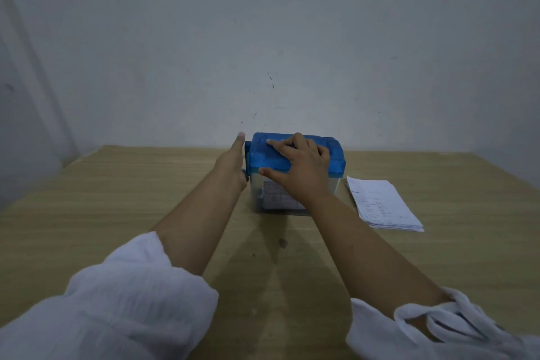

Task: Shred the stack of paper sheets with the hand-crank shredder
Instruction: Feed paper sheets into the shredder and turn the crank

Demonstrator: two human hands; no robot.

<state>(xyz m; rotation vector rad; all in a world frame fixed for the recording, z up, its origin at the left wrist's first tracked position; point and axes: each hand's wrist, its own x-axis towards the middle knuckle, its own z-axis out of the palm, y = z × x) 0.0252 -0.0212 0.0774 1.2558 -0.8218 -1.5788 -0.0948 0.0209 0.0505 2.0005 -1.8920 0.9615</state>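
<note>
The hand-crank shredder has a blue top (333,155) on a clear bin (258,196) with paper shreds inside. It stands at the middle of the wooden table. My right hand (298,166) lies flat on the blue top, fingers spread and thumb along the front edge. At the shredder's left side, my left hand (232,162) is against the blue crank (247,156); its lower fingers curl round the dark crank knob while the thumb points forward. The stack of printed paper sheets (382,204) lies on the table just right of the shredder.
The wooden table (117,199) ends at a grey wall (263,52) right behind the shredder. White sleeves cover both forearms near the bottom of the view.
</note>
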